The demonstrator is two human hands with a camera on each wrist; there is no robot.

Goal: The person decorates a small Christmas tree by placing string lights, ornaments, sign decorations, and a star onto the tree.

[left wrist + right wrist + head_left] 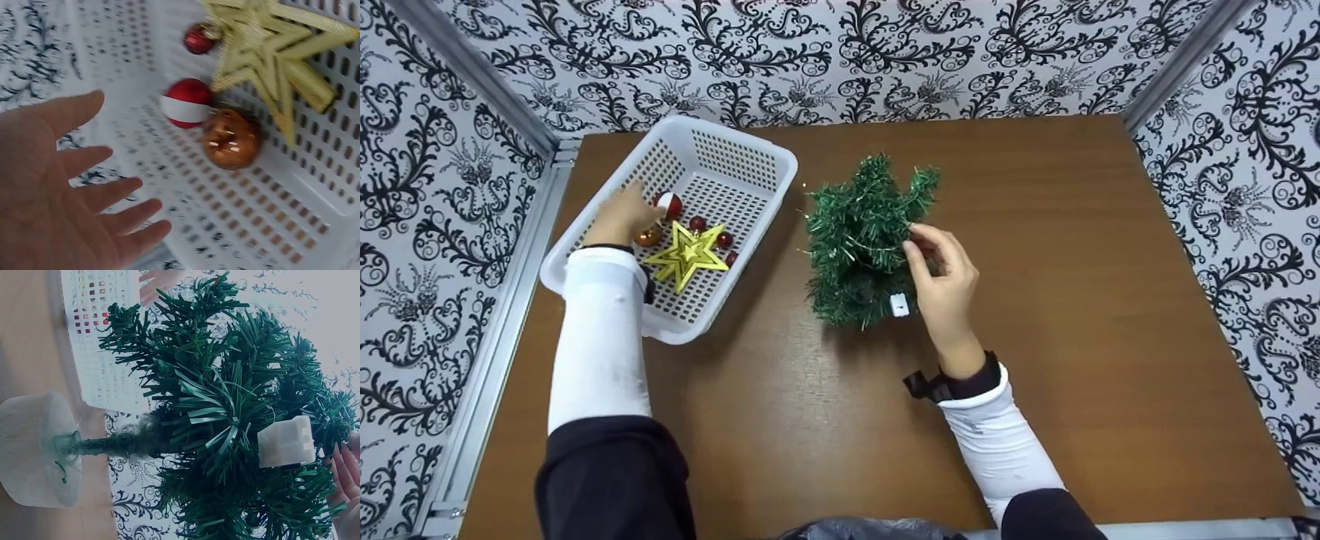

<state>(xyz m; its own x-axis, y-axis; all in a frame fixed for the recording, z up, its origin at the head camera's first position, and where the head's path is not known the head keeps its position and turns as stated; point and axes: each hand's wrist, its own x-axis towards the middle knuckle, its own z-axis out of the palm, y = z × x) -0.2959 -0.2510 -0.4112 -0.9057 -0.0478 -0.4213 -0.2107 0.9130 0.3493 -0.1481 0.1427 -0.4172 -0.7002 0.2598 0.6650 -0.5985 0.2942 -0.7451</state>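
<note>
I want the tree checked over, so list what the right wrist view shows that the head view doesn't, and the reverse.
Only the right wrist view: the whitish round base and the bare trunk.

Only the head view: the gold star and orange ball recognizable, plus the white sleeves.

Both: the green tree, white box, basket, table, patterned wall covering, right hand and left hand, the hands only partly seen from the right wrist.
</note>
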